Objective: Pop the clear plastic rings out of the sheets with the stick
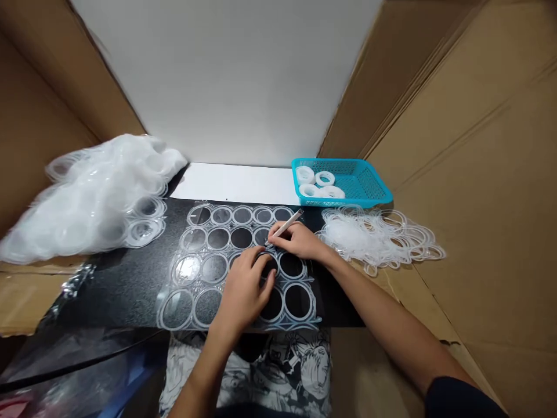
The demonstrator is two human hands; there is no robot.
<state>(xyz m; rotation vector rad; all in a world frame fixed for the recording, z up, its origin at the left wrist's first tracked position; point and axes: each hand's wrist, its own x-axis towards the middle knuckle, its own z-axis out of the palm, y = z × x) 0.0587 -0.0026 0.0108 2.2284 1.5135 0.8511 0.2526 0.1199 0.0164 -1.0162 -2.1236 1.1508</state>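
A clear plastic sheet (201, 296) patterned with rows of rings lies on the black tabletop in front of me. My left hand (249, 285) rests on its middle, palm down, with fingers bent and thumb apart, holding nothing that I can see. Just beyond it, my right hand (294, 239) pinches a slim white pen-like tool (288, 223), slanted with its upper end to the right. The tool's lower tip is down at the sheet near my left fingertips, too small to make out. Some of the rings are hidden under my hands.
A turquoise basket (365, 181) with several white ring stacks (325, 177) stands at the back right. Loose clear rings (374, 237) are heaped before it. A big pile of ring-cut plastic sheets (100, 197) sits at left. Behind lies a white strip (241, 181), with cardboard walls (470, 168) alongside.
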